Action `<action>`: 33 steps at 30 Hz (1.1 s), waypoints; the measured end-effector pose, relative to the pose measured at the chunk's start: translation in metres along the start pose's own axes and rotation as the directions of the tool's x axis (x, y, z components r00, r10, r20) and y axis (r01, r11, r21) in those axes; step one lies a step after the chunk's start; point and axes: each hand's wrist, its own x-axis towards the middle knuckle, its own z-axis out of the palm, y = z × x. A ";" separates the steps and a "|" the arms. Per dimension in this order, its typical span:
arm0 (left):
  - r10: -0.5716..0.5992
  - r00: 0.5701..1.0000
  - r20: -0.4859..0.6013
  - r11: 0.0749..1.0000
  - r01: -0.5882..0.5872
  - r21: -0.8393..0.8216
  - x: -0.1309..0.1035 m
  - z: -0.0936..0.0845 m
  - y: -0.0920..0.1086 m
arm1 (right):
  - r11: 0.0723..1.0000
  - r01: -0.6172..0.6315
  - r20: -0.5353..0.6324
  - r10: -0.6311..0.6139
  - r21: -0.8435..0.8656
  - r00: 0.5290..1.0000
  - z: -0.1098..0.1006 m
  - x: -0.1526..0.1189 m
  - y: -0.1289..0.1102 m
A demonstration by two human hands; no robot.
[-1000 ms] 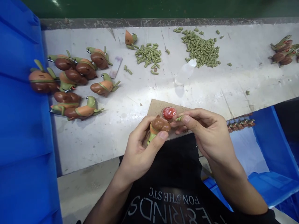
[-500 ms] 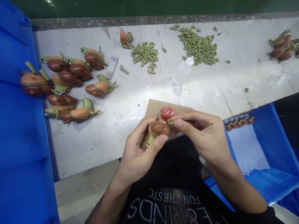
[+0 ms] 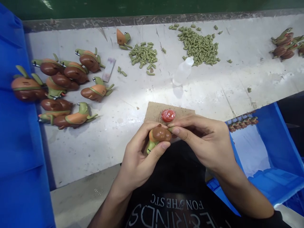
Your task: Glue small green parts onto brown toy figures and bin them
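Observation:
My left hand (image 3: 142, 155) is wrapped round a brown and green turtle-like figure (image 3: 161, 134), its brown shell upward. Between the thumb and fingers of my right hand (image 3: 201, 136) is a small green piece (image 3: 170, 129), mostly covered and touching the figure's right side. Just beyond both hands, a shallow dish of red stuff (image 3: 168, 115) rests on a piece of cardboard (image 3: 153, 110). Two heaps of similar green pieces, a smaller heap (image 3: 143, 54) and a larger heap (image 3: 200, 46), lie farther back on the table.
Several finished-looking figures (image 3: 77, 117) lie at the left beside a blue crate (image 3: 19, 142). A translucent bottle (image 3: 181, 72) stands behind the cardboard. At the right, a blue bin (image 3: 273, 133) holds a row of small figures (image 3: 242, 123). More figures (image 3: 286, 44) lie at the back right.
My right fingers have moved slightly left, bringing the small green piece against the figure. The whole view has shifted a little, so the table's contents appear farther left.

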 end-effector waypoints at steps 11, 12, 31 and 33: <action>0.063 0.998 0.004 0.994 -0.063 0.088 -0.003 -0.008 -0.001 | 0.989 0.142 0.078 -0.139 -0.033 0.987 0.006 0.000 0.000; 0.064 0.998 0.002 0.994 -0.064 0.091 -0.002 -0.009 -0.001 | 0.986 0.165 0.089 -0.161 -0.038 0.983 0.005 0.001 -0.001; -0.085 0.992 -0.098 0.994 0.078 -0.072 -0.024 0.001 -0.016 | 0.469 0.313 0.253 -0.189 -0.826 0.949 0.063 0.171 -0.030; -0.074 0.993 -0.094 0.995 0.067 -0.079 -0.024 0.001 -0.016 | 0.440 0.322 0.275 -0.169 -0.838 0.947 0.070 0.181 -0.029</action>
